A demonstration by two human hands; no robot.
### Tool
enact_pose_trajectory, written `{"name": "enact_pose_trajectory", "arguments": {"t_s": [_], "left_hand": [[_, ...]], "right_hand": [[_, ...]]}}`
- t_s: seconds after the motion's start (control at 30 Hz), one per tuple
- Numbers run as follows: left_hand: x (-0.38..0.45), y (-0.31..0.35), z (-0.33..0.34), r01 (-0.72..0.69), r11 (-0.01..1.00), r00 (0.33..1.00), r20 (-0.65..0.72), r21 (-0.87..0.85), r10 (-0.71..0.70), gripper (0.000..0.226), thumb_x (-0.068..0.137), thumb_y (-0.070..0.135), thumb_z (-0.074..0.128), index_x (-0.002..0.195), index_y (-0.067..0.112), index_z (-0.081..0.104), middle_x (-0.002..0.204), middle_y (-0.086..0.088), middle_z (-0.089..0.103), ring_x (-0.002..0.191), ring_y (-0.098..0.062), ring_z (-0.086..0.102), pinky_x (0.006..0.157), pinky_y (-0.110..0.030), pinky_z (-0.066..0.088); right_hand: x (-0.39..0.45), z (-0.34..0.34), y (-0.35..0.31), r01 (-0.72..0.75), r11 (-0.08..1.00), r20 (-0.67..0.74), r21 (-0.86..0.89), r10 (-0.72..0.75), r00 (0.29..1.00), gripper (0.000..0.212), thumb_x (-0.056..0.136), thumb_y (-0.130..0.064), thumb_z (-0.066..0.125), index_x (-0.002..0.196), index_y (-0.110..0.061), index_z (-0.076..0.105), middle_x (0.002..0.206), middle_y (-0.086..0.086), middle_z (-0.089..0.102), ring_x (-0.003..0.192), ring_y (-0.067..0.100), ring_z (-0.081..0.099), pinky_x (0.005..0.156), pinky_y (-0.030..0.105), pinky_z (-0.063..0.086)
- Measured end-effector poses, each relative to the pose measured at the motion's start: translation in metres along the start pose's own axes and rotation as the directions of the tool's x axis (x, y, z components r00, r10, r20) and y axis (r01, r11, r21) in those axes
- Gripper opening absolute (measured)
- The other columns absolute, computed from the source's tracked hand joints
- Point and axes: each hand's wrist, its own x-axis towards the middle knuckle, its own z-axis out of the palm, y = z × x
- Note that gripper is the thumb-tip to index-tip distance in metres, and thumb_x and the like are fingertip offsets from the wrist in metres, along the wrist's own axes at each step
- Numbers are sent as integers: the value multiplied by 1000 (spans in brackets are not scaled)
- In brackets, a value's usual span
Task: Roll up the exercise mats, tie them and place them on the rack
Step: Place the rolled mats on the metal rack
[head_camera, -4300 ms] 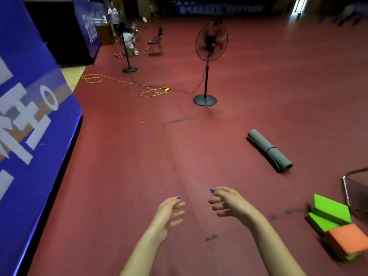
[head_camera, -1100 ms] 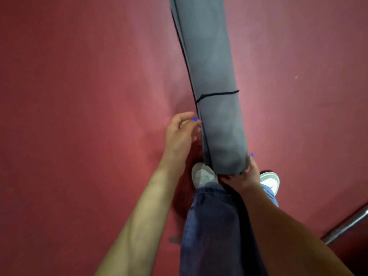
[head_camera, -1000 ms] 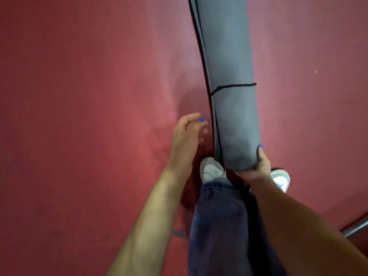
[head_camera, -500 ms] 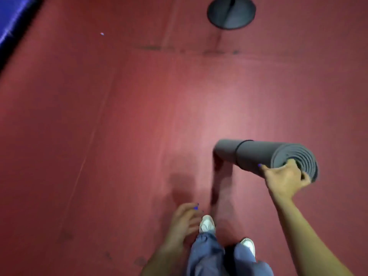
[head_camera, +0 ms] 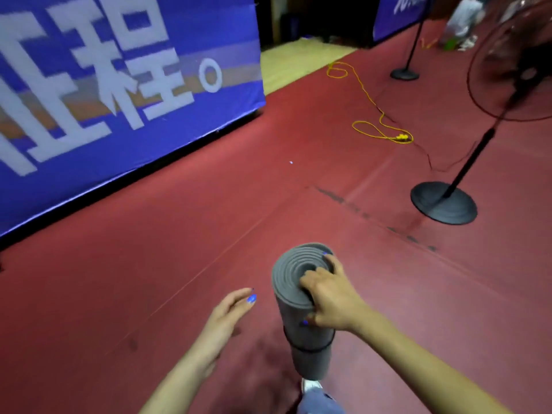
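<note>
Item: rolled grey foam exercise mat, bound by a thin black tie, held upright above a white shoe. Likely light, soft, compressible; best taken around the barrel near the tie. Right hand grasps its upper end, fingers over the spiral. Left hand released, just beside. Beyond: red floor, black fan stand, yellow cable, blue banner. Rack not visible.

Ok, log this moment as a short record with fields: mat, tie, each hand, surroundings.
mat: grey rolled mat, held upright, spiral end facing the camera
tie: black cord around the roll below the right hand
right hand: grips the mat's top end
left hand: open, beside the mat, holding nothing
surroundings: red floor, blue banner, fan stand, yellow cable
rack: not visible
</note>
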Motion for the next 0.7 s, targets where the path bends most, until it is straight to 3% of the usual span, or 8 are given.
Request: {"name": "enact_pose_trajectory", "arguments": {"t_s": [0.13,0.23,0.3,0.37,0.43,0.53,0.63,0.7], "left_hand": [[0,33,-7,-82,979,973,-229,-188,38,79,72,32,82,140,28,40,135,8,50,117,-9,52,86,-33,37],[-3,57,-15,-192,922,923,-382,-336,53,104,41,44,94,131,28,45,118,9,64,101,-6,61,76,-25,44],[-6,67,-24,-229,889,887,-462,-397,22,97,37,47,87,125,32,52,106,10,71,96,-10,63,78,-33,44],[-13,75,-37,-248,847,862,-506,-470,-28,87,40,46,83,121,38,54,108,9,71,102,-15,61,92,-52,38],[-14,77,-53,-291,792,828,-556,-537,-73,83,45,39,87,121,38,54,112,3,70,107,-22,60,84,-65,41],[-10,77,-77,-394,675,740,-651,-624,-170,67,58,24,81,119,32,55,105,-5,70,93,-24,66,55,-58,53],[-3,68,-114,-452,592,655,-699,-668,-289,43,77,12,71,116,26,58,97,-9,70,80,-28,70,64,-69,50],[0,52,-148,-440,564,610,-694,-698,-383,36,81,9,67,114,21,57,97,-12,67,85,-35,67,64,-70,49]], "right_hand": [[58,-22,-29,345,936,-135,-64,-351,927,47,40,-44,78,76,-21,58,71,-8,53,72,16,58,105,52,21],[95,-43,-38,500,865,-250,-41,-494,833,47,45,-42,81,83,-21,63,80,-8,52,86,13,57,110,57,11],[121,-63,-50,584,810,-291,-56,-573,766,50,46,-38,81,91,-21,66,86,-7,55,102,13,58,111,59,2],[144,-79,-66,654,751,-323,-96,-645,693,55,45,-36,80,96,-19,69,87,-7,58,109,15,58,109,61,-1],[166,-86,-82,707,695,-319,-131,-705,633,59,44,-33,81,100,-19,70,86,-7,60,110,18,58,107,64,2],[203,-79,-112,771,621,-277,-144,-773,571,69,40,-29,82,107,-20,68,89,-7,61,113,20,56,107,66,1],[241,-62,-154,845,515,-184,-142,-853,489,75,38,-36,85,108,-20,67,89,-7,60,114,19,54,107,66,1],[268,-47,-186,895,434,-96,-107,-900,425,75,38,-44,84,108,-22,68,88,-8,59,115,18,52,106,66,4]]}}
